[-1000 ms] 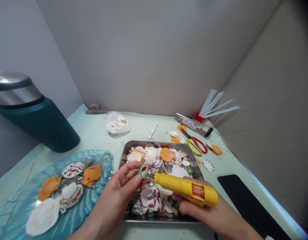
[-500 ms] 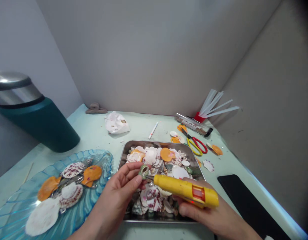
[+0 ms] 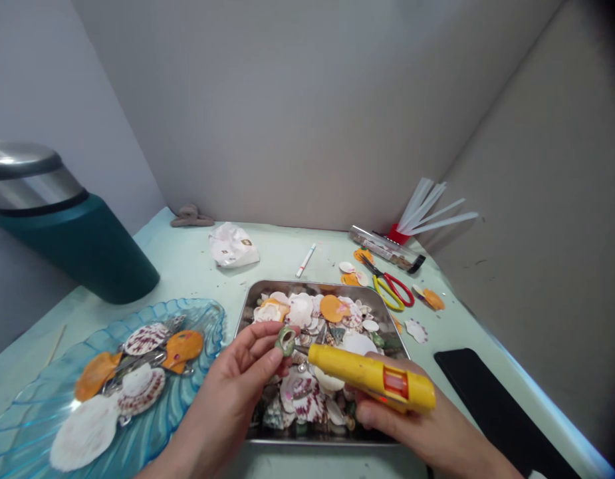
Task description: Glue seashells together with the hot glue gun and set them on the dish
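My left hand (image 3: 240, 376) pinches a small green snail shell (image 3: 286, 340) between thumb and fingertips, above a metal tray (image 3: 247, 307) full of mixed seashells. My right hand (image 3: 411, 426) grips a yellow glue gun (image 3: 371, 376) and its nozzle tip touches the shell's opening. Both hands hover over the tray's near half.
A blue glass dish (image 3: 197, 313) with scallop shells and metal clips lies at the left. A teal bin (image 3: 72, 246) stands behind it. Red-and-yellow scissors (image 3: 394, 290), glue sticks (image 3: 431, 209), a white marker (image 3: 306, 260), crumpled paper (image 3: 232, 245) and a black phone (image 3: 491, 406) lie around.
The glue gun and shell shifted only slightly; the nozzle stays at the shell's opening. Everything else is unmoved.
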{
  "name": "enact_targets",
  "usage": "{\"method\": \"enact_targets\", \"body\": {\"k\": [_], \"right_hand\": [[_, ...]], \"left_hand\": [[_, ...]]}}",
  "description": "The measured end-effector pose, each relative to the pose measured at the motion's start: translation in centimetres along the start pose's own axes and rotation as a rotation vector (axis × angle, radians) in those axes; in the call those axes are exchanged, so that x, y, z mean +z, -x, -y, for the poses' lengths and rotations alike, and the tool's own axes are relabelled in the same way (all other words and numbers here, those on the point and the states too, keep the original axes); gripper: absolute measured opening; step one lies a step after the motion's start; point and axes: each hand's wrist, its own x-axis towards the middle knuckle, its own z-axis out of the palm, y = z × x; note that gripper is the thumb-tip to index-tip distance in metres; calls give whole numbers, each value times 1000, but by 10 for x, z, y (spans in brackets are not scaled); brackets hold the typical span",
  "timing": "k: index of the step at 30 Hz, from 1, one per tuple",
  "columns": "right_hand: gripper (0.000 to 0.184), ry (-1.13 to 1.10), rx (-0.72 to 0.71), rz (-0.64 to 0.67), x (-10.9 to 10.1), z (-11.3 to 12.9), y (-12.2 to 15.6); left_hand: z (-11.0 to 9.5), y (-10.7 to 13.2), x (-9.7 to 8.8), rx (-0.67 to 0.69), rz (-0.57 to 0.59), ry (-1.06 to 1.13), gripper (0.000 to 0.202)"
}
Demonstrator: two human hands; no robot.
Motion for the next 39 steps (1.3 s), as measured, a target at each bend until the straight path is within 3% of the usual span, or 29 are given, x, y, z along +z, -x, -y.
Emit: {"method": "enact_targets", "body": {"k": [21,27,30,34,39], "right_hand": [[20,-32,5,-26,2,-4,2],[15,-172,48,-92,3,-4,-2],[21,-223,102,-214,5,-6,-7],[29,-111,160,-302,9,-4,-16],[14,106,124,-253,20,12,-28]], "left_hand": [[2,-1,1,12,-7,-17,33],[3,-2,0,27,-19,-29,36],[4,-2,-1,48,-43,-23,38],[5,-1,-2,73,-16,-22,38],[5,3,-5,150,20,-14,35]]}}
